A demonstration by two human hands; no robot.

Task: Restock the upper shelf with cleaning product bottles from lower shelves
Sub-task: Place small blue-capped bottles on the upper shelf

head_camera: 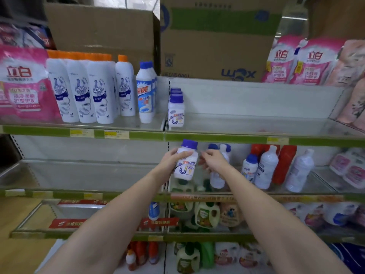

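honestly, the main risk is the short purple-capped bottle (185, 161) slipping: the left hand (172, 162) grips it only from its nine o'clock side, fingers curled round the shoulder, and it hangs in the air in front of the second shelf, tilted slightly. lifted to twelve o'clock too low, it could clip the green shelf edge (217, 137), or nudge the row of matching bottles (176, 109) on the upper shelf and topple them. the right hand (212, 161) sits just at three o'clock of the bottle, fingers loosely curled and holding nothing, apart from the label though close; it could bump the blue-capped bottles (249, 167) behind it. both forearms reach forward from six o'clock, converging toward the bottle.
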